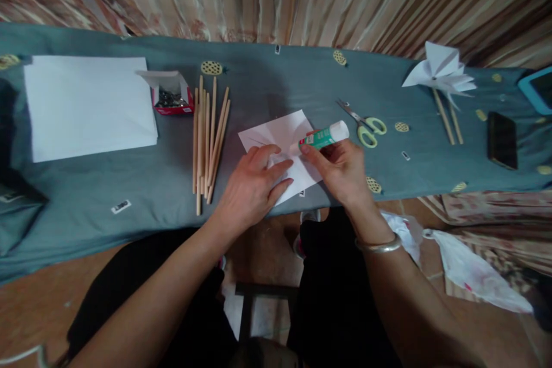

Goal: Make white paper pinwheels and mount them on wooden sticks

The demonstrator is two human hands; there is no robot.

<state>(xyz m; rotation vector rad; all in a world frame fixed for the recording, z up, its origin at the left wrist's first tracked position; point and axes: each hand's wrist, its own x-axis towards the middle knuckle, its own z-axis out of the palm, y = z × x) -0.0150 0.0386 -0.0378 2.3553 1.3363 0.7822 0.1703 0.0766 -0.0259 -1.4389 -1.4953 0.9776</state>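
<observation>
A square of white paper lies on the cloth in front of me, with a slit visible near its left corner. My left hand rests on the paper with its fingers spread, pressing it down. In my right hand is a green and white glue stick, held at a slant. Its tip points down and left, at about the middle of the paper. Whether the tip touches the sheet I cannot tell exactly. Green-handled scissors lie open to the right of the paper.
Several wooden sticks lie left of the paper, beside an open red box of small metal pieces. A paper stack is farther left. Paper pinwheels, a dark phone and a blue-edged device are at right.
</observation>
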